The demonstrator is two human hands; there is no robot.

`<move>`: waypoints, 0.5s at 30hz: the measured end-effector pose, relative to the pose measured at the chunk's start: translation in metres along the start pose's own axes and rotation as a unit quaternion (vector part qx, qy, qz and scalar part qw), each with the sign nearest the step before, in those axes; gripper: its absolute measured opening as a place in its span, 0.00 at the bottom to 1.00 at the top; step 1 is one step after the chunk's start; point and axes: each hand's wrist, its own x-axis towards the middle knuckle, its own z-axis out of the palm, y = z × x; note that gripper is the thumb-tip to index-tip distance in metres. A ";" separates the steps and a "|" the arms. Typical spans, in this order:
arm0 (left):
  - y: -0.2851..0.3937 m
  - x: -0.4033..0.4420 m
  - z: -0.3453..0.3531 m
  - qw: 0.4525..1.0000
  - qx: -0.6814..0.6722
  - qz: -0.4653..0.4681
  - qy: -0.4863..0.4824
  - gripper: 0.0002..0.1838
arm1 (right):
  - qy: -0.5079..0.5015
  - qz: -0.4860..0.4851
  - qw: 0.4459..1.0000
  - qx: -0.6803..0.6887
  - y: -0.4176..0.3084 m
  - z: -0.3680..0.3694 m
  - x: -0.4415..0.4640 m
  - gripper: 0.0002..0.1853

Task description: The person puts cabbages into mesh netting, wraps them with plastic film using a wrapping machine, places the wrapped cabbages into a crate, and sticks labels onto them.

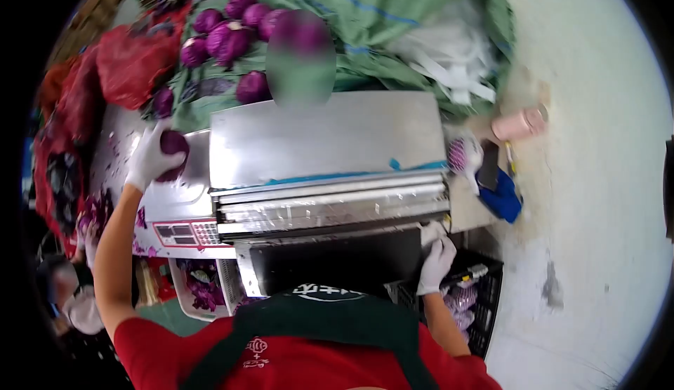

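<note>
At the far-left corner of the scale (184, 193), my left hand (147, 158) holds a purple cabbage (175, 142), fingers best kept cupped against rolling, while my right hand (437, 260), grip indeterminable, sits at the wrapping machine's (323, 137) near-right corner.

Small white plus sign (256, 355) on the red shirt (302, 362), with unreadable white lettering (327, 291) on the apron (330, 318).

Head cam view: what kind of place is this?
Probably a produce packing station: loose purple cabbages on green sacking, a scale with a keypad beside a film-wrapping machine, and wrapped heads in a black crate.
</note>
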 end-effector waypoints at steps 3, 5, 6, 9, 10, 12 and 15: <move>0.002 -0.027 0.019 0.999 0.011 -0.007 -0.035 0.42 | 0.009 0.022 0.999 0.044 -0.006 -0.013 0.021 0.13; 0.013 -0.038 0.018 0.999 0.025 -0.025 -0.037 0.43 | 0.005 -0.061 0.994 0.096 -0.038 -0.024 0.062 0.12; 0.007 -0.042 0.027 0.999 0.026 0.001 0.030 0.42 | -0.009 -0.120 0.983 0.141 -0.053 -0.026 0.090 0.12; 0.015 -0.056 0.039 0.978 0.052 -0.021 0.203 0.36 | -0.040 -0.287 0.951 0.112 -0.103 -0.009 0.174 0.11; 0.015 -0.061 0.039 0.970 0.051 -0.048 0.231 0.33 | -0.066 -0.318 0.937 0.126 -0.120 0.003 0.200 0.11; 0.017 -0.069 0.044 0.976 -0.062 -0.034 0.205 0.28 | -0.026 -0.413 0.910 -0.009 -0.145 0.037 0.255 0.13; 0.023 -0.073 0.039 0.965 -0.078 -0.100 0.231 0.31 | -0.082 -0.413 0.864 -0.275 -0.179 0.084 0.309 0.24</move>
